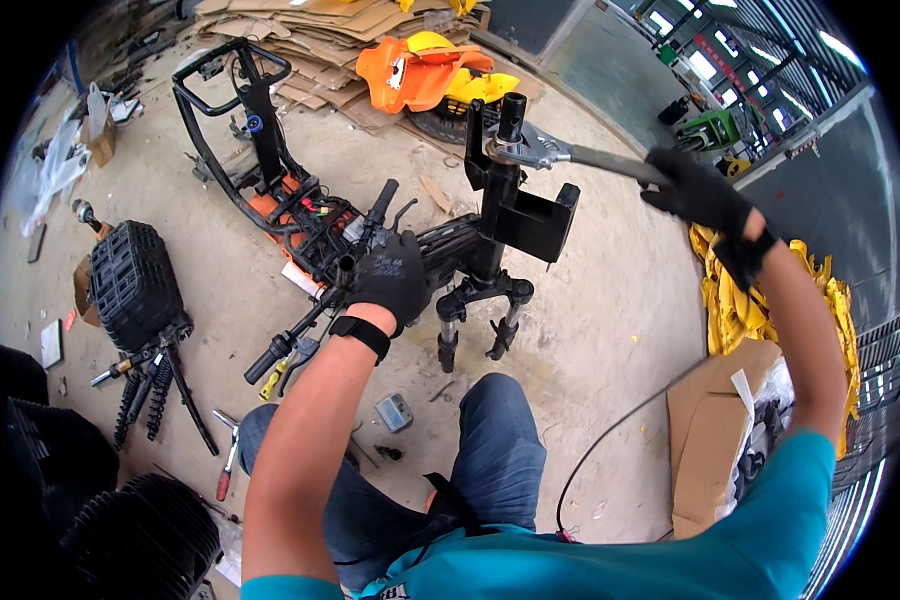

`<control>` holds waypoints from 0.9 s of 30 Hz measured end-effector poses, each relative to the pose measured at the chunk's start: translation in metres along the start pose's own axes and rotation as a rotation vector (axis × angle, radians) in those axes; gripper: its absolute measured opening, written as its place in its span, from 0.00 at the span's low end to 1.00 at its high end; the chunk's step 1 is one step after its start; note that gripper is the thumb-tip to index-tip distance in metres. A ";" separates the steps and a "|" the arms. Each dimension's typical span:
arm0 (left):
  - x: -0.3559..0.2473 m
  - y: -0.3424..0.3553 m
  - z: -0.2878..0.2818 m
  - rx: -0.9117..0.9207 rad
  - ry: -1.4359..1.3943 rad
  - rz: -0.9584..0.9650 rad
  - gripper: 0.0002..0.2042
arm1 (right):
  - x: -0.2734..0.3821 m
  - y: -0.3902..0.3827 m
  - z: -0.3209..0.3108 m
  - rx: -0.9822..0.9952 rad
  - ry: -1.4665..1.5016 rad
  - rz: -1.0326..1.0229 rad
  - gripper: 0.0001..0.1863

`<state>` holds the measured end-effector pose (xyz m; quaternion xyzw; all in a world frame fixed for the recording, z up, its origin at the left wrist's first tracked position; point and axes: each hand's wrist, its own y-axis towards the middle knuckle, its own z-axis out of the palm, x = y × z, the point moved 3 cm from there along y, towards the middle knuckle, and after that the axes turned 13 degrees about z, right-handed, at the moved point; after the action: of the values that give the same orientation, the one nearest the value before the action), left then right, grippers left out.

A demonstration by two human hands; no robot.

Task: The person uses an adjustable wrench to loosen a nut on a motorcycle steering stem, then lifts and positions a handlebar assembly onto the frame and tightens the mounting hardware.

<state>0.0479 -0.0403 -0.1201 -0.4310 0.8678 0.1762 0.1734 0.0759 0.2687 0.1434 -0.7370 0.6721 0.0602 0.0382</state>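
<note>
Pale concrete floor (610,420) lies below. My right grip (698,192) hugs a long grey metal wrench (610,161); keep it level. I can't tell if my left grip (390,278) pinches black handlebars (381,202).

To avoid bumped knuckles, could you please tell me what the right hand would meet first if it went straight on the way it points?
Apart from the wrench it grips, the right hand would likely first meet the black upright column, though depth is unclear.

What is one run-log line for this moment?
left hand: at handlebar, contact unclear; right hand: holds wrench; wrench: head at top of column
</note>
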 end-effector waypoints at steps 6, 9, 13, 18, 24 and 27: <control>0.037 -0.020 -0.007 -0.053 0.043 -0.011 0.23 | 0.122 -0.071 -0.013 0.700 0.714 0.504 0.19; 0.018 -0.007 -0.004 -0.017 -0.051 -0.001 0.21 | 0.175 -0.097 0.022 0.711 0.896 0.475 0.22; 0.023 -0.010 -0.008 -0.033 -0.081 0.037 0.25 | 0.243 -0.088 0.096 0.317 1.350 0.314 0.21; 0.021 -0.008 -0.010 0.071 -0.074 -0.021 0.26 | 0.263 -0.098 0.127 0.079 1.490 0.465 0.27; 0.024 -0.010 -0.005 0.007 -0.067 0.013 0.26 | 0.205 -0.158 0.136 0.144 1.485 0.432 0.21; 0.015 -0.001 -0.004 0.069 -0.083 0.002 0.30 | 0.121 -0.155 0.112 0.005 1.155 0.556 0.11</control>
<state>0.0397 -0.0534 -0.1232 -0.4160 0.8660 0.1640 0.2239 0.2369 0.1797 0.0120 -0.4488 0.7505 -0.3405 -0.3456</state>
